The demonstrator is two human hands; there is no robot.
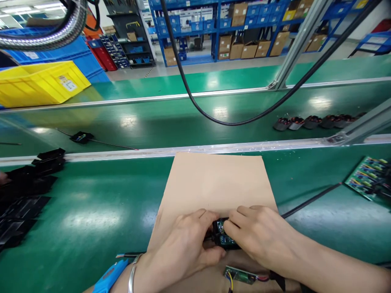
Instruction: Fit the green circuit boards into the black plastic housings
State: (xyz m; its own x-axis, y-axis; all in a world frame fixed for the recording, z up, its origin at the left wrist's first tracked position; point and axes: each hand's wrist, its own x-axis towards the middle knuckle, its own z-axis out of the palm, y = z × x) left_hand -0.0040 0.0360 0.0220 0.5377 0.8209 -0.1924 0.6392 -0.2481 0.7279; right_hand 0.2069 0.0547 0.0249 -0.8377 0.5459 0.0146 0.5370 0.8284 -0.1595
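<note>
A black plastic housing with a circuit board in it lies on a cardboard sheet. My left hand grips the housing's left end, thumb on the near side and fingers on the far side. Bent over its right part, my right hand has its fingers closed on the board and housing; the fingertips partly hide the contact. Just below, a small green circuit board with yellow and red wires rests on the cardboard. By my left wrist lies a blue-handled tool.
Black plastic housings are piled at left, near another person's fingers. At right sit green circuit boards and a black cable. Motor-like metal parts stand beyond the rail. A black cable hangs in front.
</note>
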